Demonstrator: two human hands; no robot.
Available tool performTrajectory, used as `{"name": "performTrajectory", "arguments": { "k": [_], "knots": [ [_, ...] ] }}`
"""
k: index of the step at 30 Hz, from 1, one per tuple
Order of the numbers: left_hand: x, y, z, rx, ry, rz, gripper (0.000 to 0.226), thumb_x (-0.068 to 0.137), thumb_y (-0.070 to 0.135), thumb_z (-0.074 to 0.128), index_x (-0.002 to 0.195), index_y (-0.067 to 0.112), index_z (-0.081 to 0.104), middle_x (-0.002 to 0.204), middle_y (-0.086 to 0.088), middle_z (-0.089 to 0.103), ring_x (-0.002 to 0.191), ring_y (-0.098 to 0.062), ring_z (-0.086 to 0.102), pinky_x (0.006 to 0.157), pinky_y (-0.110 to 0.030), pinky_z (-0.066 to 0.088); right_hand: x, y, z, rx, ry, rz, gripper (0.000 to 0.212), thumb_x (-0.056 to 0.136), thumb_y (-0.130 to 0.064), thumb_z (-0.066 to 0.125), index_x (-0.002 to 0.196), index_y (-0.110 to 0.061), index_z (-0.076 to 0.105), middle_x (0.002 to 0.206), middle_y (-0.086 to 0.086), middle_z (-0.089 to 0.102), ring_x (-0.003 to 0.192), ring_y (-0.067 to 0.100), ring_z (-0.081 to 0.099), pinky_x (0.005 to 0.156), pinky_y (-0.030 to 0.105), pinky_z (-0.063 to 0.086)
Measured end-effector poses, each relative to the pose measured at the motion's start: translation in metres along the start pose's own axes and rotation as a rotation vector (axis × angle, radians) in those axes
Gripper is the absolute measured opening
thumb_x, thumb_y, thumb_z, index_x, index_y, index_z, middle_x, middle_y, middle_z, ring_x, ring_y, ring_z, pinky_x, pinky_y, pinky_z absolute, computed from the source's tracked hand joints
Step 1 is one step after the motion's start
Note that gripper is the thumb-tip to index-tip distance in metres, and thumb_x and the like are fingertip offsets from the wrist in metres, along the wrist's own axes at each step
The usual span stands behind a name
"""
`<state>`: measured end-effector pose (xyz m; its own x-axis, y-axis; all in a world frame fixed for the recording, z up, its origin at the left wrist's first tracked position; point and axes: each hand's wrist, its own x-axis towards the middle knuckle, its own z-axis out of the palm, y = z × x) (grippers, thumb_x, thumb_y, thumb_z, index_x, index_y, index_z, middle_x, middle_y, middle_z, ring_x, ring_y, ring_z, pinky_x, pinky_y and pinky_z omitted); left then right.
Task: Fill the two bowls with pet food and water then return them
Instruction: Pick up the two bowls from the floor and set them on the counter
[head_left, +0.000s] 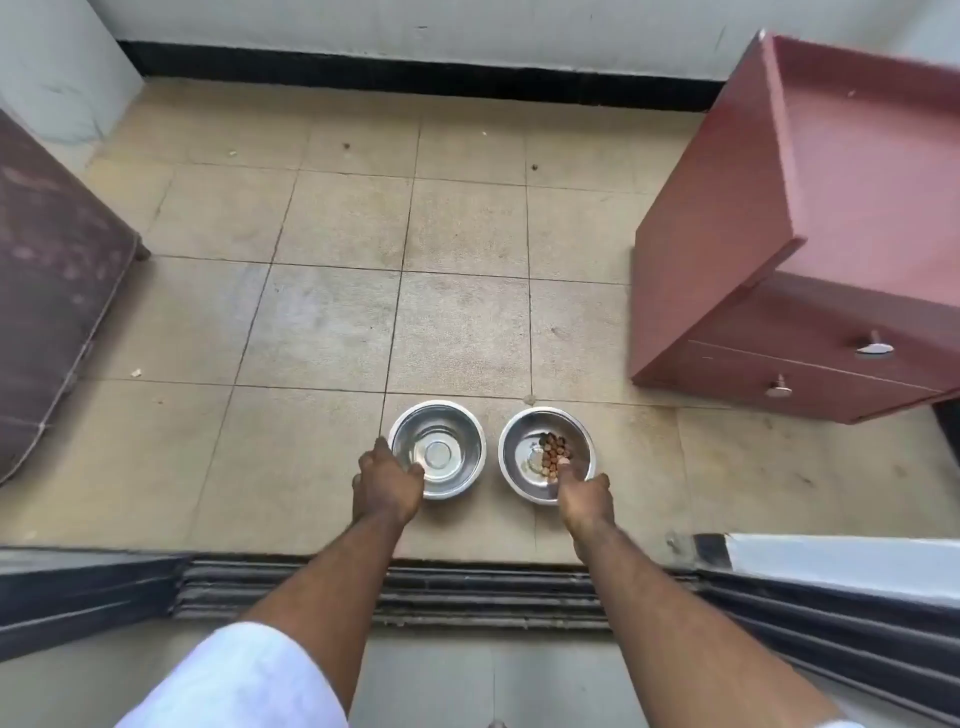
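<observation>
Two steel bowls stand side by side on the tiled floor. The left bowl (451, 431) holds clear water. The right bowl (524, 441) holds a small heap of brown kibble (554, 453). My left hand (385, 486) grips the near left rim of the water bowl, thumb over the edge. On the near rim of the food bowl rests my right hand (584, 499), fingers curled over the edge. Both bowls sit upright on the floor.
A red-brown drawer cabinet (810, 249) stands at the right. A dark mattress edge (47, 291) lies at the left. A sliding-door track (395, 592) crosses the floor below my forearms. White wall with a black skirting runs along the back.
</observation>
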<state>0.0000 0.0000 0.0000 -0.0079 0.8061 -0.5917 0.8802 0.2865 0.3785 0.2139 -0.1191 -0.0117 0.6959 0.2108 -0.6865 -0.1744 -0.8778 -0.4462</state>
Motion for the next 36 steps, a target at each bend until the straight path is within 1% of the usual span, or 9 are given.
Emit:
{"name": "performTrajectory", "arguments": {
  "k": [6,9,12,15,19,22,27,32,36],
  "knots": [
    [0.052,-0.022,0.053,-0.158,0.046,-0.231,0.049,0.103,0.028,0.053,0.141,0.000,0.042,0.132,-0.027,0.061,0.116,-0.047,0.063,0.095,-0.052,0.056,0.056,0.030,0.045,0.133,0.026,0.161,0.050,0.102,-0.030,0.056,0.139,-0.002,0.036,0.125,0.023,0.062,0.108,0.043,0.064,0.081,0.042,0.054],
    [0.067,-0.031,0.067,-0.234,0.042,-0.232,0.034,0.100,0.022,0.058,0.126,0.001,0.057,0.120,-0.025,0.067,0.105,-0.044,0.067,0.088,-0.049,0.059,0.078,0.041,0.060,0.257,0.051,0.176,0.041,0.105,-0.025,0.053,0.137,-0.006,0.037,0.118,0.020,0.063,0.096,0.039,0.069,0.082,0.049,0.062],
    [0.074,-0.039,0.075,-0.296,0.066,-0.201,0.024,0.095,0.009,0.059,0.118,0.003,0.063,0.113,-0.022,0.069,0.092,-0.037,0.066,0.075,-0.039,0.055,0.088,0.047,0.067,0.434,0.048,0.156,0.034,0.108,-0.020,0.052,0.140,-0.014,0.041,0.117,0.016,0.061,0.075,0.028,0.069,0.065,0.042,0.066],
    [0.070,-0.037,0.075,-0.344,0.087,-0.171,0.018,0.094,0.007,0.058,0.111,0.004,0.062,0.107,-0.021,0.067,0.091,-0.038,0.067,0.077,-0.041,0.060,0.086,0.043,0.061,0.502,0.083,0.107,0.032,0.105,-0.009,0.055,0.137,-0.012,0.048,0.117,0.016,0.063,0.072,0.026,0.068,0.048,0.036,0.062],
    [0.045,-0.019,0.052,-0.403,0.104,-0.177,0.014,0.096,0.008,0.059,0.107,0.001,0.063,0.101,-0.023,0.067,0.083,-0.042,0.072,0.071,-0.055,0.065,0.054,0.023,0.035,0.530,0.112,0.050,0.030,0.100,-0.001,0.060,0.129,-0.006,0.054,0.117,0.019,0.063,0.080,0.034,0.071,0.047,0.037,0.061],
    [0.009,0.003,0.011,-0.415,0.094,-0.186,0.019,0.091,0.004,0.059,0.109,0.002,0.065,0.103,-0.024,0.069,0.085,-0.045,0.073,0.075,-0.054,0.064,0.008,0.000,-0.002,0.564,0.139,0.050,0.026,0.096,0.004,0.060,0.120,-0.004,0.056,0.112,0.020,0.063,0.088,0.043,0.071,0.047,0.040,0.062],
    [-0.072,0.059,-0.086,-0.467,0.102,-0.176,0.019,0.085,0.001,0.059,0.103,0.001,0.065,0.100,-0.025,0.070,0.079,-0.044,0.074,0.071,-0.054,0.065,-0.089,-0.052,-0.084,0.605,0.151,0.050,0.026,0.096,0.005,0.059,0.117,-0.008,0.056,0.109,0.020,0.063,0.090,0.044,0.070,0.050,0.049,0.063],
    [-0.168,0.132,-0.200,-0.515,0.090,-0.114,0.016,0.082,0.001,0.063,0.098,0.000,0.065,0.099,-0.025,0.069,0.079,-0.046,0.074,0.070,-0.055,0.065,-0.201,-0.124,-0.182,0.604,0.210,0.001,0.023,0.096,0.001,0.058,0.114,-0.014,0.059,0.101,0.016,0.067,0.081,0.040,0.072,0.053,0.055,0.063],
    [-0.247,0.188,-0.294,-0.518,0.100,-0.049,0.010,0.086,0.008,0.069,0.088,0.004,0.060,0.095,-0.021,0.069,0.068,-0.040,0.075,0.060,-0.053,0.065,-0.293,-0.183,-0.259,0.620,0.275,-0.051,0.019,0.093,0.000,0.061,0.108,-0.012,0.060,0.099,0.019,0.067,0.073,0.039,0.073,0.047,0.050,0.062]
  ]
}}
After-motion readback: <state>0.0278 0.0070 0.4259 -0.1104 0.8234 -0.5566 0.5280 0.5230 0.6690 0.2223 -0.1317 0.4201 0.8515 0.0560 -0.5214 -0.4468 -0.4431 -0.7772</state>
